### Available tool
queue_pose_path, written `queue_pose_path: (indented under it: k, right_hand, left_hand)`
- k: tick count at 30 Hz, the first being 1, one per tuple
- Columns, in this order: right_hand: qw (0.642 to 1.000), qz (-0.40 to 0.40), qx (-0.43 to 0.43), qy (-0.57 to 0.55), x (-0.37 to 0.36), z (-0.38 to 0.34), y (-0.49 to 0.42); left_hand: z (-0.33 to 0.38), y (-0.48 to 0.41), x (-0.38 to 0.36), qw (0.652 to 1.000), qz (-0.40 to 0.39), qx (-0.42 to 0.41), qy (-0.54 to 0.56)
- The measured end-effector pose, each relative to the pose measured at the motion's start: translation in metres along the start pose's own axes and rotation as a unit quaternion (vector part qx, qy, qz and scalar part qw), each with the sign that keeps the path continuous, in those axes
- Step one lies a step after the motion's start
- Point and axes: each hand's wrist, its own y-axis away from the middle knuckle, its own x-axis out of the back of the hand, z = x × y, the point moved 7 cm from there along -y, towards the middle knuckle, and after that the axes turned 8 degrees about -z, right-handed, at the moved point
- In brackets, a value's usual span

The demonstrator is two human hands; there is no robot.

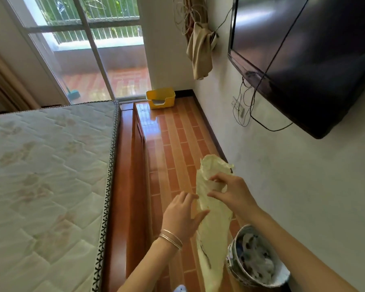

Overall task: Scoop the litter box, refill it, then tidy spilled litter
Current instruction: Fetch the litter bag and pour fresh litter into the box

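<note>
A yellow litter box (161,97) stands on the tiled floor at the far end of the aisle, beside the glass door. In front of me hangs a pale yellow plastic bag (213,239), held between both hands. My right hand (232,191) pinches the bag's upper part with curled fingers. Against the bag's left side lies my left hand (182,216), thumb pressed to the plastic, fingers nearly straight; whether they grip is unclear. No scoop shows.
A bare mattress (46,175) on a wooden bed frame (131,186) fills the left. A waste bin (255,258) lined with a patterned bag stands by the right wall. A television (303,49) hangs there with loose cables. A narrow tiled aisle (177,133) runs to the litter box.
</note>
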Motion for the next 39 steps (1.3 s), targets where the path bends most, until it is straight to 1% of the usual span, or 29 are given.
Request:
queue_pose_path:
  k: [3,4,9,14,16,18,21,26,31,33,36,39]
  right_hand:
    - [1.0,0.003,0.015,-0.011,-0.006,-0.02,-0.04]
    - [1.0,0.005,0.02,-0.009,-0.007,-0.025,-0.052]
    - [1.0,0.005,0.015,-0.009,-0.008,-0.034,-0.102]
    - [0.999,0.018,0.007,-0.03,-0.002,-0.027,-0.158]
    - [0.999,0.022,0.006,-0.046,-0.001,-0.023,-0.183]
    - [0.998,0.017,0.009,-0.061,0.002,-0.02,-0.212]
    - [0.998,0.01,0.026,-0.061,0.009,-0.016,-0.258]
    - [0.997,0.005,0.077,-0.016,0.029,-0.014,-0.338]
    - [0.993,0.017,0.109,0.044,0.047,-0.003,-0.403]
    - [0.992,0.015,0.109,0.062,0.048,0.009,-0.422]
    - [0.994,0.031,0.095,0.051,0.049,0.027,-0.443]
    - [0.993,0.043,0.072,0.078,0.048,0.042,-0.466]
  left_hand:
    - [-0.007,-0.012,-0.008,0.996,-0.082,0.003,-0.047]
    - [-0.013,-0.018,-0.008,0.995,-0.093,0.009,-0.047]
    - [-0.056,-0.051,-0.001,0.993,-0.091,0.077,0.001]
    - [-0.087,-0.089,-0.008,0.991,-0.099,0.088,0.01]
    - [-0.095,-0.111,-0.01,0.992,-0.081,0.092,0.027]
    - [-0.106,-0.138,-0.005,0.992,-0.045,0.106,0.05]
    - [-0.124,-0.183,0.005,0.988,-0.015,0.134,0.071]
    - [-0.147,-0.263,0.029,0.987,0.028,0.144,0.062]
    - [-0.173,-0.333,0.036,0.98,0.062,0.166,0.092]
    - [-0.182,-0.359,0.039,0.977,0.068,0.175,0.098]
    - [-0.192,-0.398,0.049,0.975,0.082,0.175,0.106]
    - [-0.204,-0.432,0.058,0.973,0.092,0.174,0.118]
